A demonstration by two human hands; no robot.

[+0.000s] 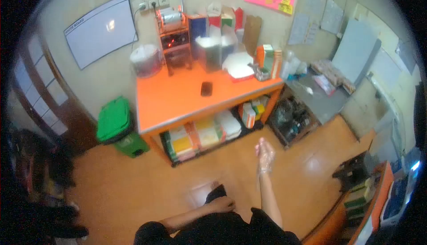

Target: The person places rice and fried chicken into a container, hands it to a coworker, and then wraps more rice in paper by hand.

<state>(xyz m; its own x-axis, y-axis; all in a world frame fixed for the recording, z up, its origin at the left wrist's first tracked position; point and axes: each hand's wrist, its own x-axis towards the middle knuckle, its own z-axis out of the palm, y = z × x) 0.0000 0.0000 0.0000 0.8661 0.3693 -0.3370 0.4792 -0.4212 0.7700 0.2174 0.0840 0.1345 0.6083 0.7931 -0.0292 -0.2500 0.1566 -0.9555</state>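
Observation:
My right hand [265, 156], in a clear plastic glove, reaches forward over the tiled floor. Its fingers point ahead and stand partly apart, with nothing visible in them. Bare and close to my body, my left hand [223, 204] has its fingers curled in; whatever they may hold is hidden. Just ahead of that hand shows part of my dark-clothed leg [216, 192]. An orange table [171, 98] stands in front of me, beyond the reach of both hands, and a black phone-like object [206, 89] lies on its top.
On the table stand an orange-framed machine [173, 38], a round tub [146, 61], a tall bin [209, 53] and white flat boxes [239, 66]. Below is a shelf of packs [195, 138]. A green trash bin [116, 120] is at left, a crate [291, 119] at right.

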